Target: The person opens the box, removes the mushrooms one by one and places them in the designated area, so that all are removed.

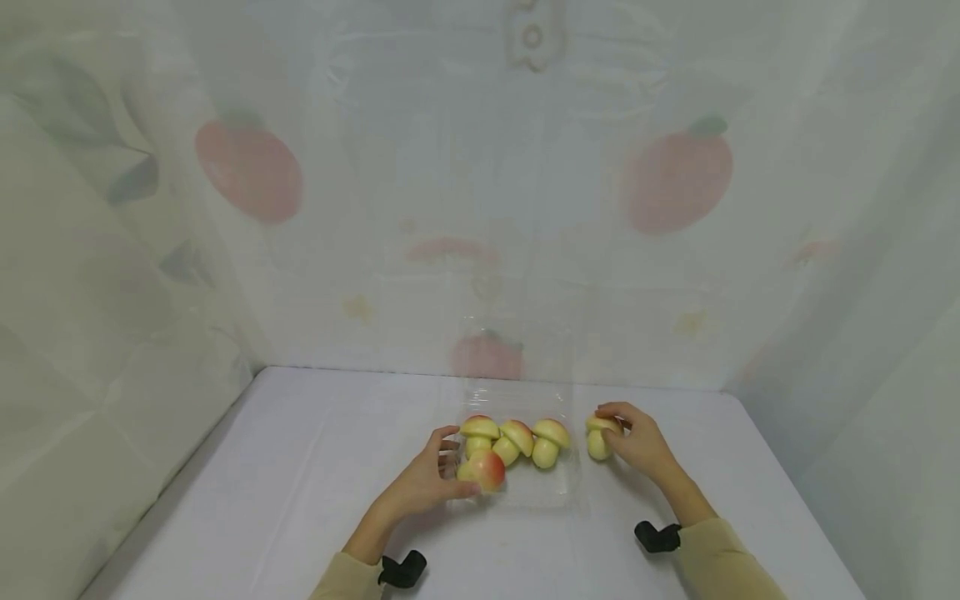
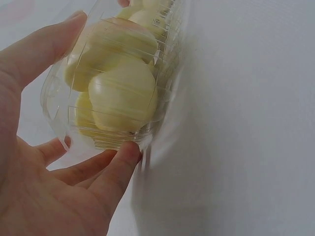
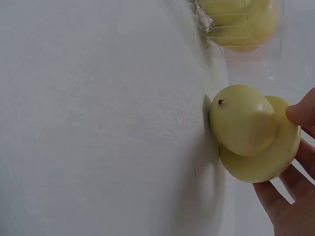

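My left hand grips the left end of a clear plastic container, its thumb on the near side and its fingers round the end wall. Inside stand toy mushrooms with yellow stems and red-tinged yellow caps: three in a back row, such as the mushroom at right, and one with a redder cap at front left. Just right of the container, my right hand holds another mushroom by its cap between thumb and fingers. Its stem end is close to the table in the right wrist view.
The container's clear lid stands raised at its back. A white table lies under everything, with pale curtains printed with fruit behind and at both sides. Black wrist mounts sit at both sleeves.
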Demonstrator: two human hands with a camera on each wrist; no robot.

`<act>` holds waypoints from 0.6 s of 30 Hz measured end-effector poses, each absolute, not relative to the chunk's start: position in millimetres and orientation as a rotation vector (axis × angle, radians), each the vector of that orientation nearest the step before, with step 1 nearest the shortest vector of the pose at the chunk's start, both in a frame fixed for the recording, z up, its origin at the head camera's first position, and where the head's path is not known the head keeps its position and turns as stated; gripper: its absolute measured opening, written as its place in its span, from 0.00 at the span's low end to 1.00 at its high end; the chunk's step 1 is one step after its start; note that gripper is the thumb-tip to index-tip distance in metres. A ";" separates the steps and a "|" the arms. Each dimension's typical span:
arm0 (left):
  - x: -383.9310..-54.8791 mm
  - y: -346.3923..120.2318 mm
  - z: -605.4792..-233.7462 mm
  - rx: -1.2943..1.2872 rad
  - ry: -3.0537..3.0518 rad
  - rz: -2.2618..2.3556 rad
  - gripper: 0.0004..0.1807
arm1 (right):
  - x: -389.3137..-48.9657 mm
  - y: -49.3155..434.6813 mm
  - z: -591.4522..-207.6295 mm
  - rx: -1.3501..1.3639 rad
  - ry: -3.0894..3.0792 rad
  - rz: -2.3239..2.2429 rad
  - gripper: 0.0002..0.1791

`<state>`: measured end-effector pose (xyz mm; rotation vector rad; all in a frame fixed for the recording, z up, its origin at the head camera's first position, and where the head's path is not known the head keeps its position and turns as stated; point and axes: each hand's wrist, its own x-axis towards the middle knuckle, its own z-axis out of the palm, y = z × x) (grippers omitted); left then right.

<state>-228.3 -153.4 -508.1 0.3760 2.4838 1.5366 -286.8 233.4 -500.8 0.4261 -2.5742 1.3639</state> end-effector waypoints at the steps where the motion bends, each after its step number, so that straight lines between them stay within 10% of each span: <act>1: -228.1 -153.3 -507.9 0.376 2.484 1.536 0.58 | -286.3 233.1 -500.4 0.429 -2.577 1.362 0.16; 18: -227.4 -152.6 -507.9 0.368 2.486 1.539 0.58 | -282.6 235.7 -496.1 0.534 -2.505 1.262 0.15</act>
